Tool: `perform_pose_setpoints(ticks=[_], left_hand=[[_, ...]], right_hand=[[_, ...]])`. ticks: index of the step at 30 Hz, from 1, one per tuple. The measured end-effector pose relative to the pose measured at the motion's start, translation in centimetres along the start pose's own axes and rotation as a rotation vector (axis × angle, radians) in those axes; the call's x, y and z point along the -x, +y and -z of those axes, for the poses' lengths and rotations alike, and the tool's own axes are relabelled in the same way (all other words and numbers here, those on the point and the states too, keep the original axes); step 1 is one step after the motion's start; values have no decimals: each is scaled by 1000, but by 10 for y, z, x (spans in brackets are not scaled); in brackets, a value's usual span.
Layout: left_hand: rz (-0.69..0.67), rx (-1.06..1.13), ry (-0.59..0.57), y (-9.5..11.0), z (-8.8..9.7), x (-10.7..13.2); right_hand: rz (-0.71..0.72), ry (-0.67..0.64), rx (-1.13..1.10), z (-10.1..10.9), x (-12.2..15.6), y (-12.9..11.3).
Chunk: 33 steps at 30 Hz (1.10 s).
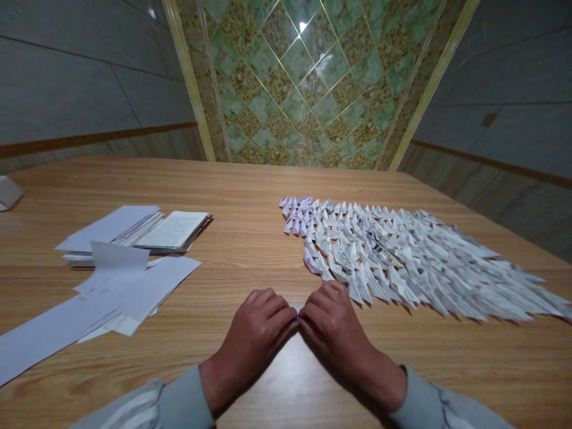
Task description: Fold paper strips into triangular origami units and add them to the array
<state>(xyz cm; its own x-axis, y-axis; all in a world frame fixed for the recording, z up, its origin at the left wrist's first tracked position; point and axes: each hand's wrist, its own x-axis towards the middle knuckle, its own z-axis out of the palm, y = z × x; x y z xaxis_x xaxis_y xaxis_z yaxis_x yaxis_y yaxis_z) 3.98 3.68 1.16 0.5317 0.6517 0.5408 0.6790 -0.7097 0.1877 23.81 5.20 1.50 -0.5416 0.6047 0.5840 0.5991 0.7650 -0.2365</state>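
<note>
The left hand (259,325) and the right hand (333,325) meet knuckle to knuckle on the table (250,185). Both are curled tight and pinch one small paper piece (295,309) between them, so only a tiny white corner peeks out. Pressing low probably keeps it flat. On the right lie folded paper shapes (402,256) in neat rows, far too many to count. On the left, within easy reach, are several loose sheets (134,286) and one stack of pages (174,229).
</note>
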Motion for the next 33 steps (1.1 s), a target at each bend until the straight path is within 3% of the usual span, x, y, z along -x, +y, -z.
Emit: perform_pose_setpoints(ticks=[5,15,21,24,28,33], left_hand=[[22,80,17,-3,3,2],[45,154,29,-14,14,-3],[126,180,77,-24,19,2],[62,202,57,-15,16,1],[7,240,30,-3,10,-2],[6,240,27,-8,15,-4]], right_hand=[[-49,4,-136,6,-2,1],[-115,-36,-197,19,-3,20],[-254,28,-227,35,-5,29],[-174,65,-289,34,-6,16],[-36,-23,-206,23,-5,-4],[-57,-17,-218,17,-2,-3]])
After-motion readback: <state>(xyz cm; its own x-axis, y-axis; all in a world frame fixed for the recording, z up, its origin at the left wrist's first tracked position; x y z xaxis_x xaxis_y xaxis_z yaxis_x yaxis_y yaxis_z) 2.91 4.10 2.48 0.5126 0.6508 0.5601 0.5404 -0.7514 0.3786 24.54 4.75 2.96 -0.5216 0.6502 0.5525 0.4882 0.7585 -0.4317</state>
